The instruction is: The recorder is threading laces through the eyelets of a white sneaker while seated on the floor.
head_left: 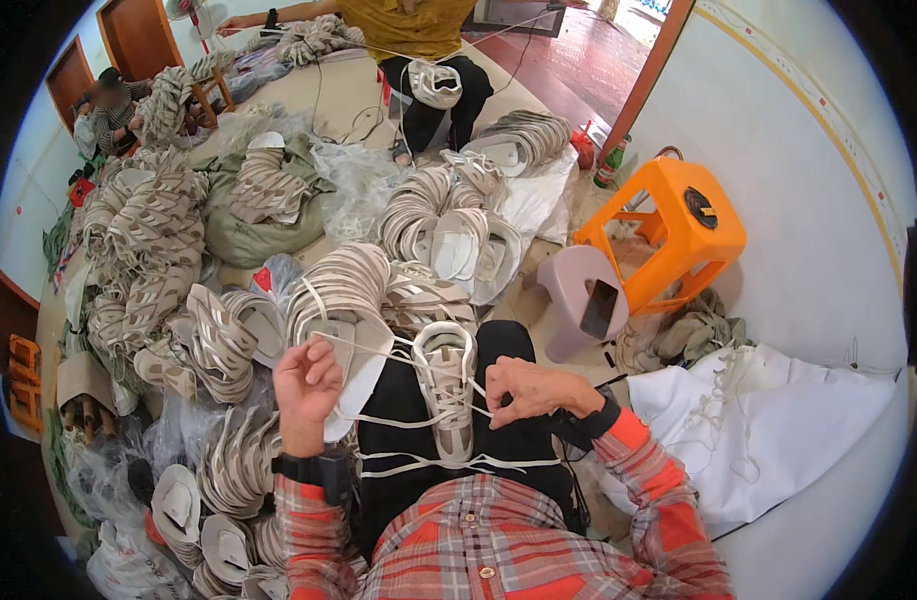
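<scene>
Stacks at your left: heaps of beige-and-white shoe uppers [159, 240] cover the floor, more by your left knee.
Your left hand [306, 385]: raised, fingers curled shut, pinching a white lace [379, 350] that runs taut across to the shoe.
Shoe upper [446, 385]: lies on your lap, toe pointing away, between both hands.
Your right hand [529, 390]: fingers closed on the lace at the upper's right edge.
Further right: grey stool [579, 290] with a phone [600, 308], orange stool [679, 225], white sack [769, 420].
</scene>
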The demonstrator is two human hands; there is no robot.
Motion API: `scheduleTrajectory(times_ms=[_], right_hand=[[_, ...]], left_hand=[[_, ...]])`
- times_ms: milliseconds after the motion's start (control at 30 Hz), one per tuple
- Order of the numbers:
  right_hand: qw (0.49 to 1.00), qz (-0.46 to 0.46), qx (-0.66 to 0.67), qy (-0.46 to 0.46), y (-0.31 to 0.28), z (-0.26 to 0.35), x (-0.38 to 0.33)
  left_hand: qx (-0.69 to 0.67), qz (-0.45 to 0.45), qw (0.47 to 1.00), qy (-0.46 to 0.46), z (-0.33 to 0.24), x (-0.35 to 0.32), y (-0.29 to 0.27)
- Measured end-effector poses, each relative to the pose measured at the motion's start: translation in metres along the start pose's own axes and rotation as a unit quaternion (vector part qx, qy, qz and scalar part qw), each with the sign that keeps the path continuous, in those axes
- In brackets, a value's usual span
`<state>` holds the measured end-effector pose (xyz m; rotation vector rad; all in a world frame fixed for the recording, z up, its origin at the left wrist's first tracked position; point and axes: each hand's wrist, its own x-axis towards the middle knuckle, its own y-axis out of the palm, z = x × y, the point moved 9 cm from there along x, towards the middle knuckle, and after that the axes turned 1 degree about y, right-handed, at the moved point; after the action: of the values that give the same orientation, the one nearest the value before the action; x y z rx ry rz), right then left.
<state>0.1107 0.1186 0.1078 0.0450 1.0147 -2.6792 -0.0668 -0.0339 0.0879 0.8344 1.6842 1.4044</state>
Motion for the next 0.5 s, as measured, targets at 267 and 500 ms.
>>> scheduleTrajectory(times_ms=[267,500], right_hand=[[0.991,-0.031,0.030,0.126,0.031,-0.077,0.021],[0.951,-0.197,0.156,0.183,0.018,-0.090,0.014]], left_hand=[[0.068,0.132,0.954,0.261,-0.139,-0.068,0.093],[0.225,-0.011,0.878,0.422,-0.126,-0.083,0.135]])
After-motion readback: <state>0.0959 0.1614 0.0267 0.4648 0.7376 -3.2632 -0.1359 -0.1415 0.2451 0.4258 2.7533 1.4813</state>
